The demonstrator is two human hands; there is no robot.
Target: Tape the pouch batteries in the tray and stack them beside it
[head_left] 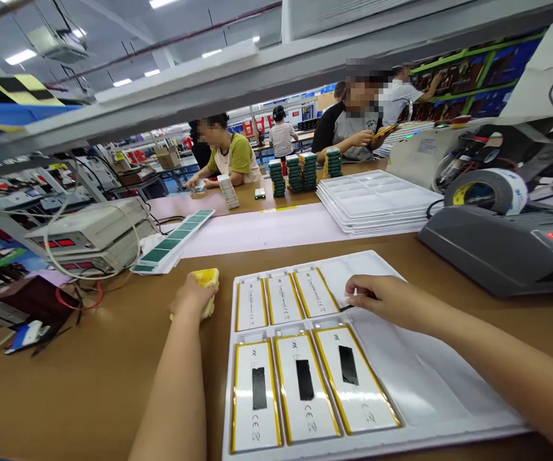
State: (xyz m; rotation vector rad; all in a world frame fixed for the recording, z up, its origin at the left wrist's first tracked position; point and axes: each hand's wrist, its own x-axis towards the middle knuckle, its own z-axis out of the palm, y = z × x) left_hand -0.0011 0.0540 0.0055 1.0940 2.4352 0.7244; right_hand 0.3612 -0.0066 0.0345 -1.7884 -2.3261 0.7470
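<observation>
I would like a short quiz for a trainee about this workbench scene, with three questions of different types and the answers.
1. True or false: the left hand holds a yellow object.
2. How many flat cells lie in the white tray?
3. Which cells carry a black strip? A) near row B) far row C) both rows

Key
1. True.
2. Six: three near, three far.
3. A. The right hand rests on the tray beside the far row, pinching something thin and dark.
</observation>
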